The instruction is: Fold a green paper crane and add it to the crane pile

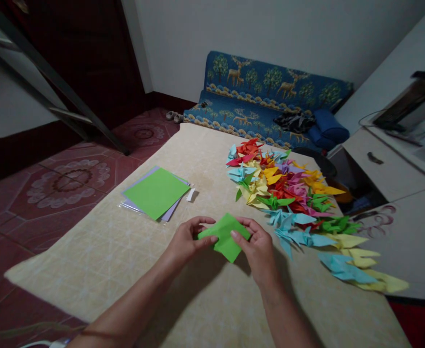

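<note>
Pinching green paper (229,235), left hand (188,238) and right hand (260,245) sit between stacked sheets (157,193) and paper cranes (283,186).

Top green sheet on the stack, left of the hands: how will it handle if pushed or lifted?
The green sheet lies flat and looks thin, so probably light and floppy. It sits askew over lilac paper, so may slide if pushed. Probably creases easily, judging by the similar folded green paper between the left hand and right hand.
</note>
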Demonstrator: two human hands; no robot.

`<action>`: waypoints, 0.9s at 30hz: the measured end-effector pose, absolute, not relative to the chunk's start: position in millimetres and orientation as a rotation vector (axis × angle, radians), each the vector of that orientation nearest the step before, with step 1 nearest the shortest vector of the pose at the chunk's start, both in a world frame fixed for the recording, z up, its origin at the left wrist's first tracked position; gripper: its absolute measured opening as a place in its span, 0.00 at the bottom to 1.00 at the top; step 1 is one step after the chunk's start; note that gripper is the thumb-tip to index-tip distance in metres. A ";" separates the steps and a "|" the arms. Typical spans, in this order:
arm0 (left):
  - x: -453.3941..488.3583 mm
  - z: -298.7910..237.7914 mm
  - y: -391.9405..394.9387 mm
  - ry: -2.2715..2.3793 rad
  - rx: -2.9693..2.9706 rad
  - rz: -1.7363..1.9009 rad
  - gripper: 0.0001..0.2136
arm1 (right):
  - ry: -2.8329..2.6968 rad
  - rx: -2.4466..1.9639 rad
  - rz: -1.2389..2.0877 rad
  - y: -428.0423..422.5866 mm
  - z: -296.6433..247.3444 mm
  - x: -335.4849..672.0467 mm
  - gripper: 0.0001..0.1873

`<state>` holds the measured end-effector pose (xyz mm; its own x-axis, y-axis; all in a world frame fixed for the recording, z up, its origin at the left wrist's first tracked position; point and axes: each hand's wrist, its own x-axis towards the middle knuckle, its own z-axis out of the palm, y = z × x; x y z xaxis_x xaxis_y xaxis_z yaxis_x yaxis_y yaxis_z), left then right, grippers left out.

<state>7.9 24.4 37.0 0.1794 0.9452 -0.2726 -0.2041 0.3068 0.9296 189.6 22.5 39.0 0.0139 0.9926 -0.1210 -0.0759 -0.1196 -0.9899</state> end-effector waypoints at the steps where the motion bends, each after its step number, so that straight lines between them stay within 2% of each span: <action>1: 9.0 35.5 27.6 1.089 0.867 1.019 0.23 | -1.059 -1.258 1.309 21.3 37.9 187.7 0.19; 6: 2.1 35.6 48.1 1.092 0.918 0.970 0.15 | -1.071 -1.247 1.314 9.3 34.0 188.5 0.18; 12: -8.8 27.4 69.3 1.067 1.120 0.780 0.12 | -1.468 -1.297 0.837 -9.4 32.4 207.3 0.17; 14: -8.6 22.0 69.7 1.114 1.246 0.735 0.11 | -1.752 -1.299 0.678 -16.0 29.6 209.9 0.21; 18: -7.9 15.4 63.6 1.263 1.661 0.750 0.08 | -2.135 -1.369 0.513 -23.7 18.8 206.9 0.35; 22: -9.9 16.2 58.6 1.321 1.860 0.828 0.06 | -2.149 -1.356 0.510 -16.5 13.9 206.0 0.32; 24: -9.4 18.9 59.9 1.233 1.849 0.817 0.07 | -2.092 -1.357 0.548 -7.5 17.0 206.5 0.29; 27: -3.7 27.4 68.0 1.006 1.823 0.728 0.08 | -1.950 -1.408 0.684 7.2 24.6 202.1 0.29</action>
<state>-3.7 68.0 27.4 0.4950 0.8663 0.0672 0.3350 -0.2616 0.9052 202.1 7.2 24.6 -0.2301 0.9546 0.1891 0.6271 0.2940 -0.7213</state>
